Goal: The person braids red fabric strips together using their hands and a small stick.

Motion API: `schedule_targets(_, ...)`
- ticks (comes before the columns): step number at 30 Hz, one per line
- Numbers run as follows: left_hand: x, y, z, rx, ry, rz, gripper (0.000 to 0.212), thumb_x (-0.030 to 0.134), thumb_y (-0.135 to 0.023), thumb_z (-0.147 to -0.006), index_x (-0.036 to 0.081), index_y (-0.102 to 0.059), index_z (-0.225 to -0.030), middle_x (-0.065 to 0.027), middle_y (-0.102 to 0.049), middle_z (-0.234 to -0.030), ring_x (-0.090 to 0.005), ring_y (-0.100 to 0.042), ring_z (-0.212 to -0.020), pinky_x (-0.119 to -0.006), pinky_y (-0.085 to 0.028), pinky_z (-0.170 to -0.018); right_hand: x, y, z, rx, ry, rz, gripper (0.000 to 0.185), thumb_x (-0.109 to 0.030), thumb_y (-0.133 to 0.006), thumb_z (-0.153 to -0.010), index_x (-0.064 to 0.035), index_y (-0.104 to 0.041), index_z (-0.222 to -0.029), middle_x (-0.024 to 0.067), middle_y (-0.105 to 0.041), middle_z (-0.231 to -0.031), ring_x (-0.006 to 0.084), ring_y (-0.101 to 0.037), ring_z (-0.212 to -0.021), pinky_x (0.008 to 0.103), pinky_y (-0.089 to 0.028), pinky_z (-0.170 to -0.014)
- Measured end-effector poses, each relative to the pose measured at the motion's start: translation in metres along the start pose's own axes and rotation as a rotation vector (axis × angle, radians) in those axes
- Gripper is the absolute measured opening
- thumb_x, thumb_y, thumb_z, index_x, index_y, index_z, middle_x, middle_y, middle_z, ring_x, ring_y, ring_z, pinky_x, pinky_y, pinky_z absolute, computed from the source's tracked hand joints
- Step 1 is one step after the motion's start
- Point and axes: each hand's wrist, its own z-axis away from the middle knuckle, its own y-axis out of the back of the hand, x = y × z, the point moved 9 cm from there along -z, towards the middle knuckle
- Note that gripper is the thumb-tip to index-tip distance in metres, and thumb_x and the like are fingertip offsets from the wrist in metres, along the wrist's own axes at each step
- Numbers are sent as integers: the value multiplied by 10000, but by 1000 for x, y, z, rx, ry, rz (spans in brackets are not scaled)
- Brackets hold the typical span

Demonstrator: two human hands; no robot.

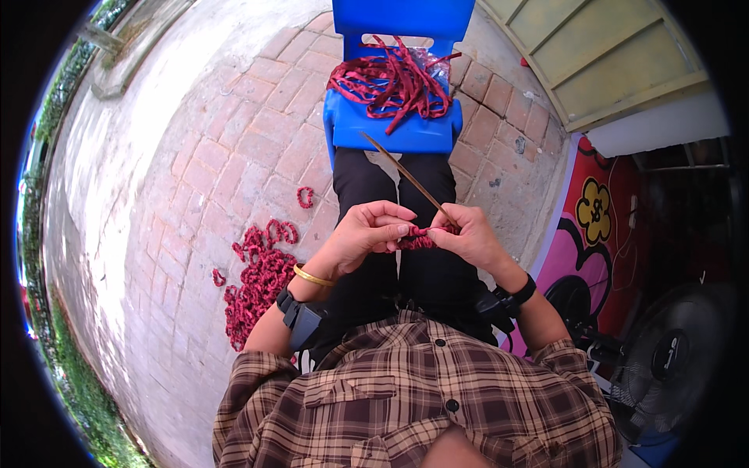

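Note:
Above my lap, a gathered dark red fabric band, much like a scrunchie, is stretched between both hands. My left hand pinches its left end between thumb and fingers. The right end is gripped by my right hand, which also holds a thin brown stick slanting up and away to the left. Part of the band is hidden by the fingers. Beyond my knees, a loose bundle of flat dark red fabric strips lies on the seat of a blue plastic chair.
A heap of gathered red bands lies on the brick paving at left, with single bands beside it. A clear plastic bag is by the strips. A black fan stands at lower right, near a painted wall.

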Motion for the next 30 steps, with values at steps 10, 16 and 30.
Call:
schedule_targets(10,-6,-9,5,-125,123,110,183,87,-564,-852,9,-558,-1017,-72,-628,-798,-60,-550,-571,-152,-452,-514,-8,0,1,11,51,35,124,-86,-622,-722,0,-545,-677,1,-542,-577,28,-470,-551,214,-396,-484)
schedule_targets(16,-4,-11,5,-129,114,162,189,105,-562,-857,25,-545,-1027,-64,-629,-808,-56,-556,-591,-151,-459,-539,-16,-2,3,12,117,71,116,-75,-621,-715,-4,-544,-664,-4,-527,-570,20,-454,-540,205,-380,-471)
schedule_targets(30,-8,-12,4,-111,93,-69,254,99,-638,-802,26,-555,-1030,-50,-655,-817,-35,-557,-576,-134,-436,-509,-3,2,1,43,57,-12,144,-87,-628,-745,-9,-536,-668,-5,-548,-588,18,-461,-538,195,-384,-469)
